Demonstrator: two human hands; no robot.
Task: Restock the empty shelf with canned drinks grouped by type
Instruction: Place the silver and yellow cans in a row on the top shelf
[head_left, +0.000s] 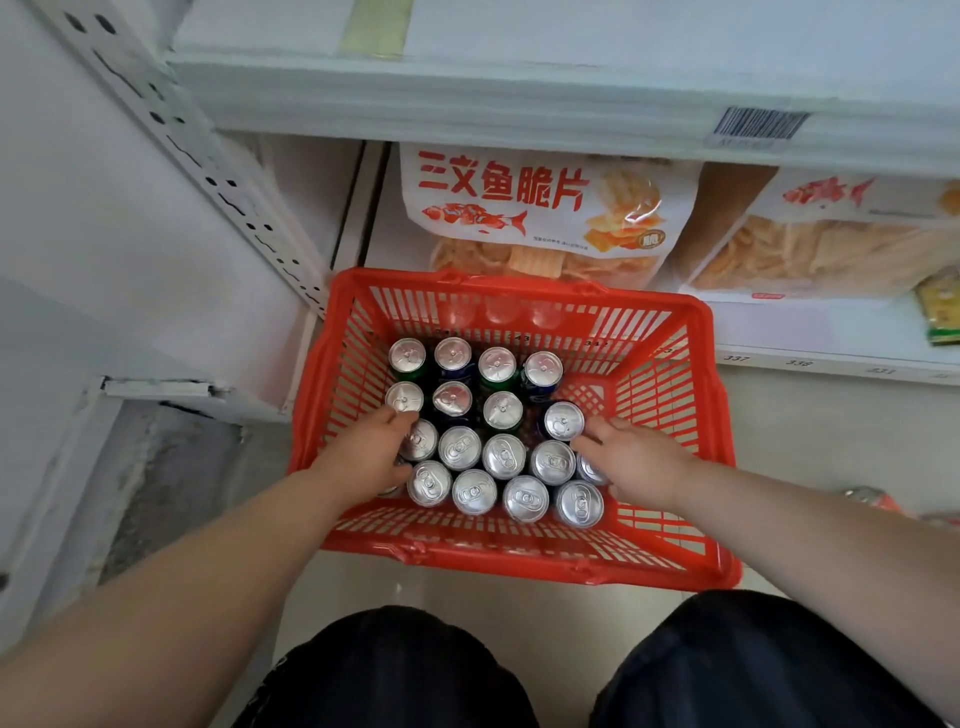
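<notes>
Both hands reach into the red basket (670, 566): left hand (363, 457) curls around a can at 9 o'clock of the upright cans (504, 456), right hand (636, 457) around one at 3; how tight either hold is, I cannot tell.

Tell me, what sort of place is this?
Most likely a small shop aisle: white shelving with a barcode price tag, snack bags on display, and a red shopping basket of drink cans.
</notes>
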